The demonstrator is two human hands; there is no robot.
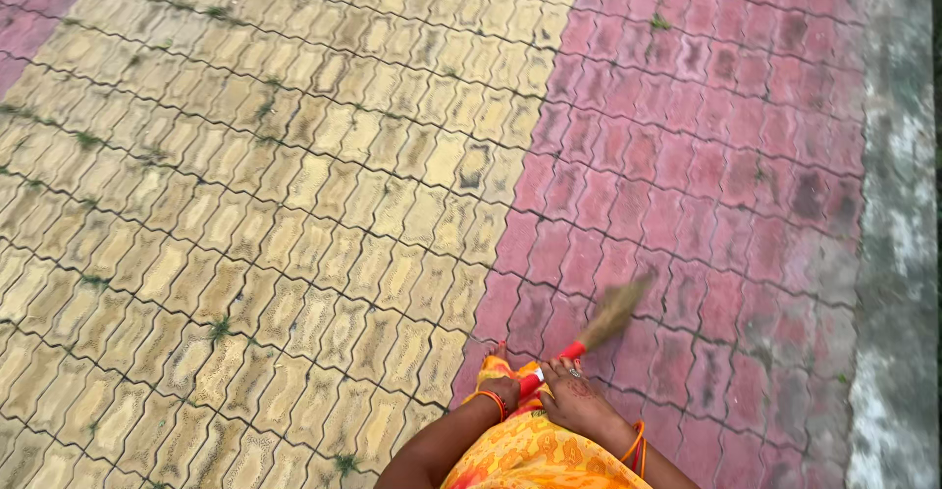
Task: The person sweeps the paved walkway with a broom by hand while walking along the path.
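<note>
Two hands grip a short broom (pixel 589 337) by its red handle at six o'clock: left hand (pixel 505 391) clenched round it, right hand (pixel 579 401) wrapped just beside. Its straw head, blurred, points to one o'clock over the red paving (pixel 706 155). Light, stiff handle, springy bristles, I judge.

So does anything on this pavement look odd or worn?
Small weeds sprout from joints between the yellow pavers, and dark stains blotch the red pavers. The broom, gripped by both hands, is only blurred.
</note>
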